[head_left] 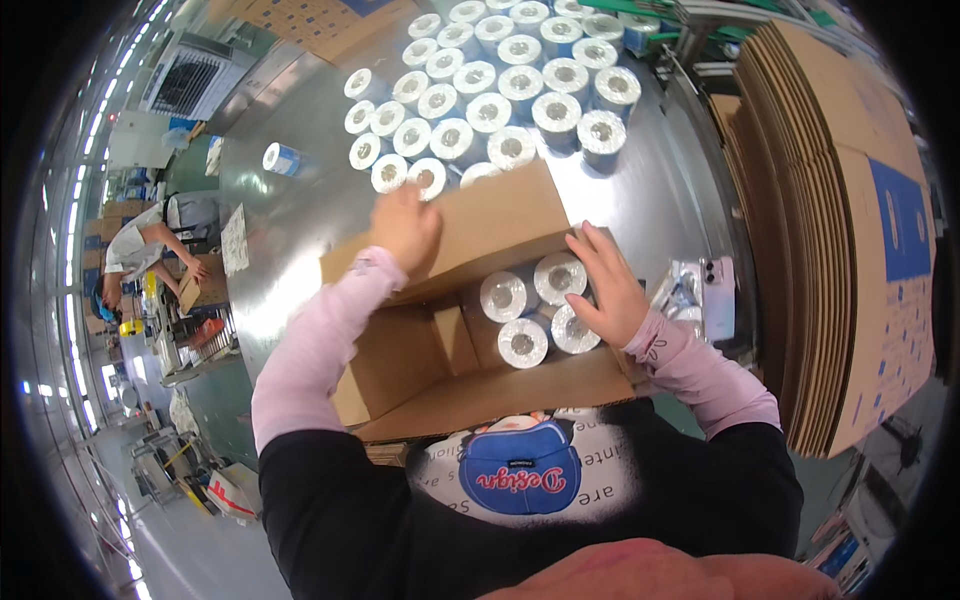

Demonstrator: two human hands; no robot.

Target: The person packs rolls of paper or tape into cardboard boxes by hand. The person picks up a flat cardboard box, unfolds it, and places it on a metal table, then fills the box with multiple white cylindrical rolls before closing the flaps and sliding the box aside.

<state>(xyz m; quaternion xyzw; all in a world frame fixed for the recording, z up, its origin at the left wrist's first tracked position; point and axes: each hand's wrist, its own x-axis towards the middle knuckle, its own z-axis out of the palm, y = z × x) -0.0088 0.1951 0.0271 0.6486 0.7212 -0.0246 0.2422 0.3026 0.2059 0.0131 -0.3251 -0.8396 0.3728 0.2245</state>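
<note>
An open cardboard box (pixel 400 360) sits in front of me, its far flap (pixel 500 215) raised. Several film-wrapped white rolls (pixel 503 297) stand upright together in its right part, while the left part shows bare cardboard. My right hand (pixel 612 295) has its fingers spread over the box's right side, by the rolls, thumb over the nearest ones. Beyond the flap's left portion is my left hand (pixel 405 230), close to the nearest standing rolls (pixel 427 178). Its fingertips are smeared by motion, so whether they touch a roll is unclear.
Many more rolls (pixel 519 82) with blue sides stand on the metal table (pixel 262 215); one roll (pixel 282 159) is apart at left. Flattened cartons (pixel 800 240) are stacked at right, near a phone (pixel 719 298). A co-worker (pixel 150 245) handles cardboard at far left.
</note>
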